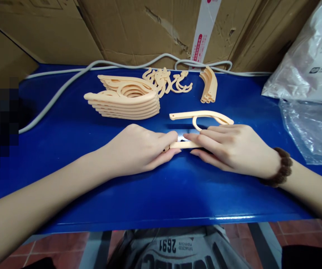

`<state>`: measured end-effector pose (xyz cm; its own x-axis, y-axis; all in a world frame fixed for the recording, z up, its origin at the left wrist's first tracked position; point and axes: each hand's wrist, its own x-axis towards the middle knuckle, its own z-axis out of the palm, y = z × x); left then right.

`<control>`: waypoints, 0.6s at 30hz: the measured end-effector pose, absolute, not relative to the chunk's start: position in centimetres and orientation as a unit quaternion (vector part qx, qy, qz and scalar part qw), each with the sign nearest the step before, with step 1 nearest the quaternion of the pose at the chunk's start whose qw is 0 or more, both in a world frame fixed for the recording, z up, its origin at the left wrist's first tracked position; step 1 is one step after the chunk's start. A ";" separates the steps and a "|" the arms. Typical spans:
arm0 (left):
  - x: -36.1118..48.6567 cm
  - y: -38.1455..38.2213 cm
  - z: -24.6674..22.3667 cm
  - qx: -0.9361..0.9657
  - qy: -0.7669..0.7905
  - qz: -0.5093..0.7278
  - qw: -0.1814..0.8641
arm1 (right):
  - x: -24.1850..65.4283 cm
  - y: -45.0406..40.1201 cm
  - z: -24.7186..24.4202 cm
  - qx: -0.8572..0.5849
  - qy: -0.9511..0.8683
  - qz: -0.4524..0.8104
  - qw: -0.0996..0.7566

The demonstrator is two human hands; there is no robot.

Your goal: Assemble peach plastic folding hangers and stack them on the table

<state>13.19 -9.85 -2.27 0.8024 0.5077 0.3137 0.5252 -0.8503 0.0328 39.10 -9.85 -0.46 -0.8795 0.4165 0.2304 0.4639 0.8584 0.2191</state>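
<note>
Your shirt [172, 257] shows below the table [149, 201]; your left hand [138, 149] pinches the hanger [187, 145] by its near left end; your right hand [233, 147] holds its right side. Its far bar [201, 113] lies beyond both.

Smooth plastic hangers [125, 102], glossy tabletop [149, 198], matt cardboard [138, 35], crinkled plastic bag [300, 67]

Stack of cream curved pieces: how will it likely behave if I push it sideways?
The stack may shear rather than move as one block, since its layers' left ends are staggered. Its layers are probably stiff, as their thin arms hold a clean curve. The shiny table could let the bottom layer slide easily.
</note>
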 end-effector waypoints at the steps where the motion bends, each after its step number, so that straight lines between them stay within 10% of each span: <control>1: 13.2 -9.8 -2.2 -0.949 -0.273 -0.156 0.020 | 39.2 -9.9 -0.3 -0.228 -0.959 -0.141 0.095; 18: 13.1 -10.1 -2.1 -0.959 -0.240 -0.151 -0.004 | 40.3 -7.9 1.0 -0.295 -0.940 -0.133 0.109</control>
<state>13.11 -10.07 -2.15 0.8392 0.4611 0.2883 0.4586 -0.8850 0.0806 40.29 -7.92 1.03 -0.8020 0.5258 0.2835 0.5840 0.7900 0.1866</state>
